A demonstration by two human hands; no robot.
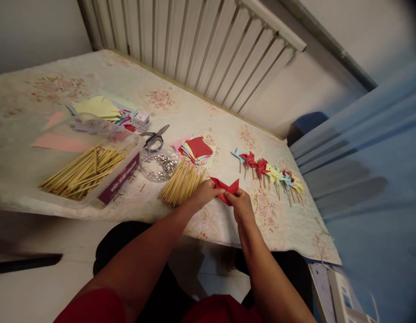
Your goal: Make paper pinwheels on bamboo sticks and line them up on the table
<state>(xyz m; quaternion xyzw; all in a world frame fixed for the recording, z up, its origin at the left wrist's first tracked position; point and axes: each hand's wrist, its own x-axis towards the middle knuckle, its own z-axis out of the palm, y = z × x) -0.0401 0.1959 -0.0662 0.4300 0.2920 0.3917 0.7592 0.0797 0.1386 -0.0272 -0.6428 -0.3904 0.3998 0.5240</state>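
Observation:
A piece of red paper [224, 185], partly folded with raised points, is held between both hands above the front part of the table. My left hand [208, 193] pinches its left side, and my right hand [240, 202] pinches the right side, the fingertips nearly meeting at the middle. Close to my left hand lies a fan of thin wooden sticks [181, 183]. Just behind the sticks is a stack of coloured paper squares [196, 149], a red one on top. To the right, finished paper pinwheels [261, 168] on sticks lie in a row.
A clear plastic box [89, 197] with many sticks stands at the left. Beside it are a round dish of small metal pins [160, 166], scissors [155, 138], a small white box [141, 119] and coloured paper sheets [96, 107]. A radiator [194, 45] runs behind the table; a blue curtain [369, 179] hangs right.

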